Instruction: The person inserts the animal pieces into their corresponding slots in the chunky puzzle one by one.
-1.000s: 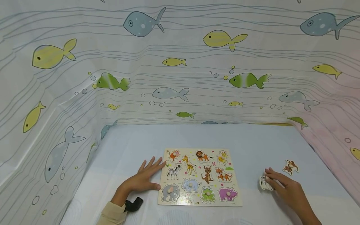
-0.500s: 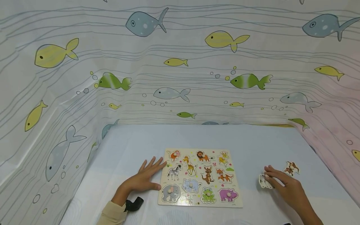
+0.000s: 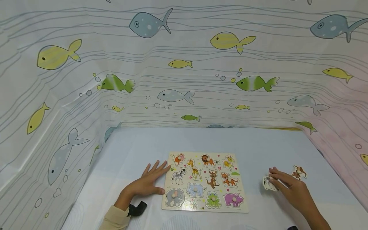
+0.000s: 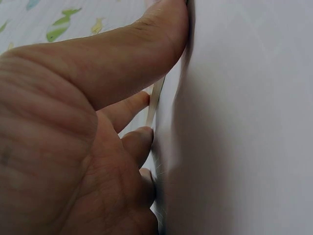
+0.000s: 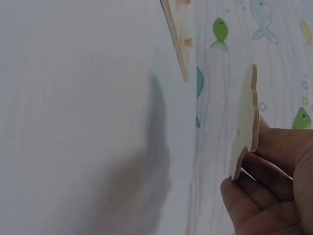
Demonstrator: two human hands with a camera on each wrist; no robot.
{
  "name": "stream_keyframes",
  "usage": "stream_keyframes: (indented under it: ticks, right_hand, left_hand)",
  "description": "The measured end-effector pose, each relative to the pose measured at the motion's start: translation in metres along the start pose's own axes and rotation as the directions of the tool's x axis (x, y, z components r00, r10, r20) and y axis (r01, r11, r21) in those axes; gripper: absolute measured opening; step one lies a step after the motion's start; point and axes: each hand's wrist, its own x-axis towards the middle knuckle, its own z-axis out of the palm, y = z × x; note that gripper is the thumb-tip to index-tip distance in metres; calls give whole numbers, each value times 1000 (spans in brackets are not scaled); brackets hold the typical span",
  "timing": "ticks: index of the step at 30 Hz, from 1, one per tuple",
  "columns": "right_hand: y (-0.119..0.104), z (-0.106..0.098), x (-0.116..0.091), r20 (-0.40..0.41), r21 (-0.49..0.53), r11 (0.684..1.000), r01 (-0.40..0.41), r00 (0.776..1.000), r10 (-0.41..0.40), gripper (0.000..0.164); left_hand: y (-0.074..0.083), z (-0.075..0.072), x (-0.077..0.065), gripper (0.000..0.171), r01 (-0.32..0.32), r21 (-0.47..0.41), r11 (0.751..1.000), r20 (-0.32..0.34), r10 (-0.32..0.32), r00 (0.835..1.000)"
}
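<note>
A wooden animal puzzle board [image 3: 188,206] lies on the table. My left hand [image 3: 146,185] rests with fingers spread at its left edge, fingertips touching the board; the left wrist view shows the thumb [image 4: 132,54] flat along the tabletop. To the right of the board, my right hand [image 3: 291,188] pinches a zebra puzzle piece [image 3: 267,184], held tilted. In the right wrist view this zebra piece [image 5: 244,117] shows its pale, bare back and wooden edge, apart from the table. On the board, the zebra picture [image 3: 179,176] and kangaroo picture [image 3: 212,179] show no knob.
A loose brown animal piece [image 3: 299,172] lies on the table just beyond my right hand. Fish-patterned cloth [image 3: 201,76] hangs behind and along the sides of the pale table [image 3: 184,139]. A black strap device [image 3: 137,209] sits at my left wrist.
My right hand has shifted slightly left and away from me with the zebra piece, uncovering less of nothing else. My left hand and the board stay in place.
</note>
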Motion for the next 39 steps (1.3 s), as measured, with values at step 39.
stream_keyframes:
  ticks: [39]
  right_hand:
    - [-45, 35, 34, 17, 33, 993, 117, 993, -118, 26]
  left_hand:
    - [4, -2, -1, 95, -1, -10, 1000, 2, 1, 1000]
